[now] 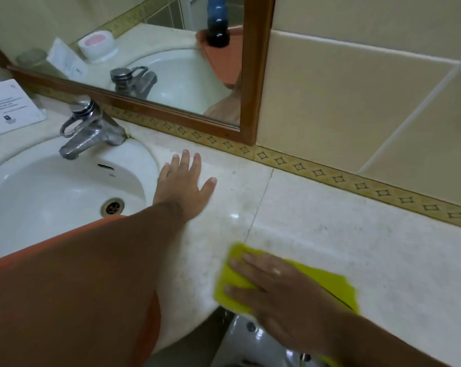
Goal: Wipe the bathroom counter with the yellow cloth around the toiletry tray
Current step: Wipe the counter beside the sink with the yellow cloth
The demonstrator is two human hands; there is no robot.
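Observation:
The yellow cloth (pixel 327 284) lies flat on the pale marble counter (pixel 356 242), near its front edge. My right hand (pixel 271 292) presses down on the cloth with the fingers spread flat. My left hand (pixel 184 181) rests flat and open on the counter just right of the sink, holding nothing. No toiletry tray shows on the counter itself. In the mirror (pixel 144 54) I see a white soap dish with pink soap.
A white sink (pixel 51 192) with a chrome tap (pixel 88 128) fills the left side. A white printed card (pixel 9 107) stands at the far left. The wood-framed mirror and tiled wall back the counter. Below the front edge sits a white fixture (pixel 250 343).

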